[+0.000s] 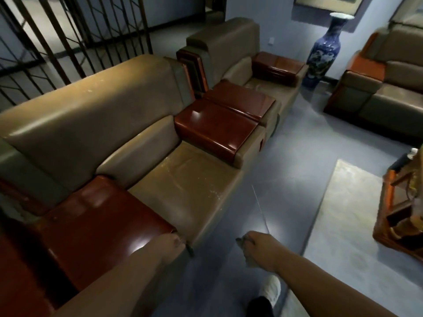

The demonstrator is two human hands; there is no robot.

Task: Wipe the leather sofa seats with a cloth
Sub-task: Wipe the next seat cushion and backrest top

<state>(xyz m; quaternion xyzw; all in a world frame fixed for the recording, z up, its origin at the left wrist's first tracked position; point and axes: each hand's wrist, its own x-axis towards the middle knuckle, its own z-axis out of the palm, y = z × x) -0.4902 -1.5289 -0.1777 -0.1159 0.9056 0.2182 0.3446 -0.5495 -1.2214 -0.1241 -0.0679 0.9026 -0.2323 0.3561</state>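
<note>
Right hand (pixel 259 244) clutches the grey cloth (pixel 248 255) over the floor, short of the dusty leather seat (pixel 185 186), left hand (pixel 172 247) curled at the wooden armrest (pixel 98 223) corner, grip unclear, so a hurried swipe could skip the scuffed front edge.

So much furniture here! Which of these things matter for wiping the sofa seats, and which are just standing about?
Part of the job:
- cloth, gripped in the right hand
- near seat, scuffed
- far seat
- left hand, at the near armrest's front corner

Just standing about:
- vase
- rug
- wooden table
- second sofa
- metal railing
</note>
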